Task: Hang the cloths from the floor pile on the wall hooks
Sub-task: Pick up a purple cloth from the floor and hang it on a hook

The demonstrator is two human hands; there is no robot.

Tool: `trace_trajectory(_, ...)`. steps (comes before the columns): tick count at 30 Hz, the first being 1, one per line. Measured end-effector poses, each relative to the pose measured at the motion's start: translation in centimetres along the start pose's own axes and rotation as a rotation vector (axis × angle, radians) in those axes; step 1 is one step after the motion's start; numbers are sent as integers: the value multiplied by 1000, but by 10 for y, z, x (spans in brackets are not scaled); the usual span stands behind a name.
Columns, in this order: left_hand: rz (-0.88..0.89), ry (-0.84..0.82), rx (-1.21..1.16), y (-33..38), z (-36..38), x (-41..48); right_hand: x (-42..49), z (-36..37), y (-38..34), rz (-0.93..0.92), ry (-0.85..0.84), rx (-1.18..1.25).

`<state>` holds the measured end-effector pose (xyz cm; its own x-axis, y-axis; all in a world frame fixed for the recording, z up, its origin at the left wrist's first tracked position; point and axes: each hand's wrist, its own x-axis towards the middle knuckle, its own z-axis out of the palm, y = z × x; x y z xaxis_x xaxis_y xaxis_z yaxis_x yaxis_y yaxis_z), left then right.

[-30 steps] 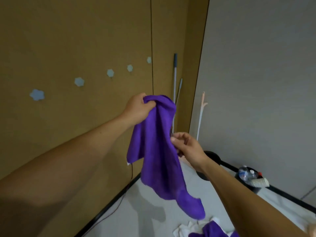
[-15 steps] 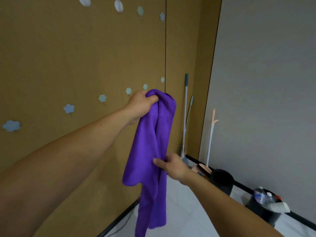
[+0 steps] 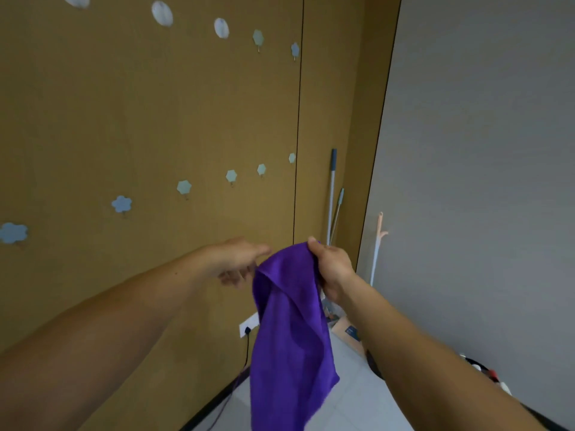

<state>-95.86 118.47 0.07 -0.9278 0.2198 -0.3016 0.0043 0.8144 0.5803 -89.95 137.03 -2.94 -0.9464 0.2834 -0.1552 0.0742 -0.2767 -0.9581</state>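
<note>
No word, number or brand was legible anywhere; the one candidate, a small blue label [image 3: 350, 331] on the cardboard box [image 3: 341, 325] at the floor corner, was too blurred.

The purple cloth [image 3: 289, 321] hangs in front of the brown wall [image 3: 155, 119]. Its top edge is bunched between 2 hands. The right hand [image 3: 333, 269] pinches the upper right corner, and the left hand [image 3: 236, 262] lies at the upper left corner, though its grip cannot be made out. From there the cloth falls in soft lengthwise folds, and its lower end runs out of the bottom of the view. The hooks [image 3: 231, 175] sit under pale blue, flower-shaped pads stuck on the wall in 2 slanting rows, 6 in the lower row [image 3: 183, 187] and 5 in the upper row [image 3: 221, 28]. The cloth hangs below both rows, apart from every hook.
</note>
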Motion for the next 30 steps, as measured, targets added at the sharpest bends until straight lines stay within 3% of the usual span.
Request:
trace_trajectory(3,-68,-522,-109,-8,11,-7,6,3,0,38,60,33)
trace_trajectory(6,-32,-634,-194,-11,30,-7,10,10,1,41,70,48)
trace_trajectory(10,176,-367,-644,-4,49,-3,6,11,-7,-11,12,116)
trace_trajectory(14,203,-203,-912,9,39,-1,4,-6,-14,-85,-121,100)
trace_trajectory(19,166,-14,-1081,15,4,7,17,-41,-16,-107,119,-181)
trace_trajectory(22,105,205,-1068,4,-21,13,28,-70,-17,-85,274,-282)
trace_trajectory(25,65,379,-947,-15,-34,18,30,-90,-23,-89,403,-202)
trace_trajectory(30,92,473,-785,-39,-45,21,29,-101,-36,-151,421,-127)
